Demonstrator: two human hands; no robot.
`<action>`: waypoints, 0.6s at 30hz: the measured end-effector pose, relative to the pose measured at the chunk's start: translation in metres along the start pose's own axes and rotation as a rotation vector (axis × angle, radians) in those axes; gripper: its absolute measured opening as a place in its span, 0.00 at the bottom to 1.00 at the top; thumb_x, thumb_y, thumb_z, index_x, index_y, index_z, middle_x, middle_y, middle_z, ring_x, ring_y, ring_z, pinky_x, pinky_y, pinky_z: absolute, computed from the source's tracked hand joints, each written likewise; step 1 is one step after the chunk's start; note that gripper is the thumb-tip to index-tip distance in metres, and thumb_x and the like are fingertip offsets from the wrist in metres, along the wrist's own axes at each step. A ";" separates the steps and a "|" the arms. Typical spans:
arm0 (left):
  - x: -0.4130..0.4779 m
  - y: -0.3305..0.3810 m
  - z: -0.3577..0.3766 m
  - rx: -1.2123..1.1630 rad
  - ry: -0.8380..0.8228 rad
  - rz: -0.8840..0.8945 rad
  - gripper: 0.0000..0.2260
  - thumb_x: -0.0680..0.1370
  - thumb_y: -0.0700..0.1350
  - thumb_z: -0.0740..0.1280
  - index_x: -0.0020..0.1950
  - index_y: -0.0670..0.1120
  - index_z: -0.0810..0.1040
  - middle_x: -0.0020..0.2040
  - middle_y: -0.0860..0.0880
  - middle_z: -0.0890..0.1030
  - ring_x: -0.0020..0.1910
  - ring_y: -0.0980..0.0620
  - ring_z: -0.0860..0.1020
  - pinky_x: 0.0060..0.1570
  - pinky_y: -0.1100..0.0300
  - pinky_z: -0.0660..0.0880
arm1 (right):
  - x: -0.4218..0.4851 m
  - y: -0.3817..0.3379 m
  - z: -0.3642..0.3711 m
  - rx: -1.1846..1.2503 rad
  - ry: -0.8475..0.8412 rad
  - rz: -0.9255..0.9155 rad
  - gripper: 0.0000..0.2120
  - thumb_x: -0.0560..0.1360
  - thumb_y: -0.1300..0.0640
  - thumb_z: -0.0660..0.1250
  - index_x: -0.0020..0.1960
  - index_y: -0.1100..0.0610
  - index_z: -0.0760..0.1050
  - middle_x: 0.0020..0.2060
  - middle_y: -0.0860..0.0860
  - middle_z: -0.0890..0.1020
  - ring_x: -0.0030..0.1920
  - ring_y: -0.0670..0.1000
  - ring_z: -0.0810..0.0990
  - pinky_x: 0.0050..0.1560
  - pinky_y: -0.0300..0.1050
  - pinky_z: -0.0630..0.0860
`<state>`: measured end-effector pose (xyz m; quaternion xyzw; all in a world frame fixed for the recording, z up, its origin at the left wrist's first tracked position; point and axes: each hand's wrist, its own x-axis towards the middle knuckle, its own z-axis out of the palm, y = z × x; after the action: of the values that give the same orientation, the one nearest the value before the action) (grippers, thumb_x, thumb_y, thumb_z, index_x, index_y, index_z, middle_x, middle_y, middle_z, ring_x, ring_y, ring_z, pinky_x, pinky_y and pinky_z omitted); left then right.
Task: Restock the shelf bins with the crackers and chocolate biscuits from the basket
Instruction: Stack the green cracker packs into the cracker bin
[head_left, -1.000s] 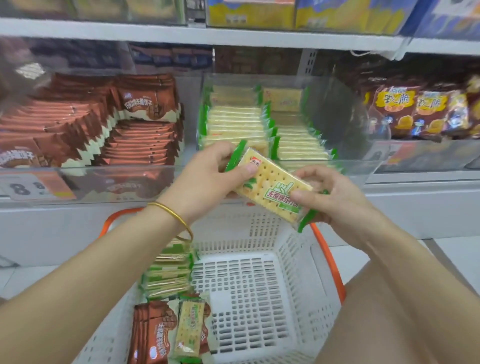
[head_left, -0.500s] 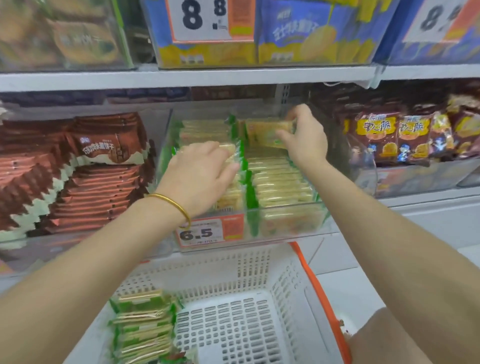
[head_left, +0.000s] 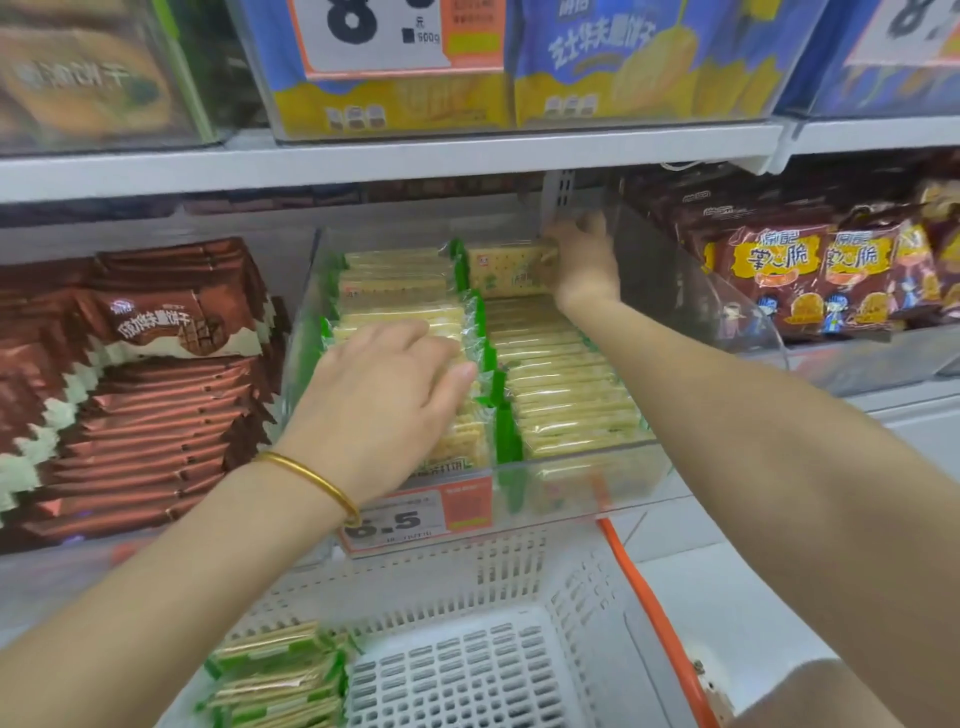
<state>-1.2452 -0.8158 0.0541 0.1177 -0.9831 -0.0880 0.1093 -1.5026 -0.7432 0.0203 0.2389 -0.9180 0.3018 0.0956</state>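
- Green-edged cracker packs (head_left: 566, 384) fill a clear plastic shelf bin (head_left: 737, 322).
- Right hand (head_left: 584, 257): grip pinches a yellow cracker pack (head_left: 506, 270) at the bin's back.
- Left hand (head_left: 384, 400): grip slack, flat on the left row.

Packed cracker rows (head_left: 561, 384) fill the bin (head_left: 597, 483) under the left fingers (head_left: 415, 343); open room runs above them to the right fingers (head_left: 576, 228), gripping an upright pack (head_left: 504, 270), hemmed by the upper shelf (head_left: 415, 156) overhead and the clear wall (head_left: 727, 312) just right.

Blue-and-yellow snack bags (head_left: 613, 67) on upper shelf (head_left: 467, 156), far centre; white price card (head_left: 371, 36) at their left. Brown-yellow snack bags (head_left: 810, 275) far right. 6.5 price tag (head_left: 415, 517) near centre.
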 end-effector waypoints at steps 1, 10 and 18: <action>0.000 0.000 -0.001 -0.003 0.007 0.001 0.30 0.74 0.62 0.43 0.68 0.54 0.71 0.69 0.52 0.69 0.70 0.51 0.63 0.68 0.51 0.59 | 0.000 -0.002 0.001 -0.019 0.007 0.011 0.23 0.75 0.59 0.69 0.67 0.57 0.67 0.68 0.58 0.62 0.66 0.61 0.66 0.63 0.51 0.70; -0.046 -0.004 -0.014 -0.075 0.324 0.147 0.16 0.78 0.51 0.56 0.58 0.48 0.78 0.58 0.52 0.78 0.59 0.50 0.74 0.57 0.51 0.69 | -0.057 -0.022 -0.049 0.070 0.103 -0.040 0.21 0.74 0.63 0.68 0.65 0.61 0.67 0.63 0.59 0.68 0.57 0.58 0.75 0.58 0.49 0.71; -0.184 -0.065 0.034 0.036 0.137 0.250 0.10 0.74 0.41 0.60 0.48 0.44 0.81 0.48 0.49 0.81 0.46 0.46 0.77 0.42 0.51 0.71 | -0.299 -0.068 -0.047 0.273 -0.204 -0.608 0.07 0.75 0.54 0.60 0.51 0.50 0.75 0.41 0.41 0.76 0.39 0.42 0.75 0.37 0.41 0.73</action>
<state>-1.0655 -0.8265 -0.0275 0.0022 -0.9817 -0.0479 0.1841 -1.2082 -0.6489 -0.0036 0.5407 -0.7611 0.3540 0.0561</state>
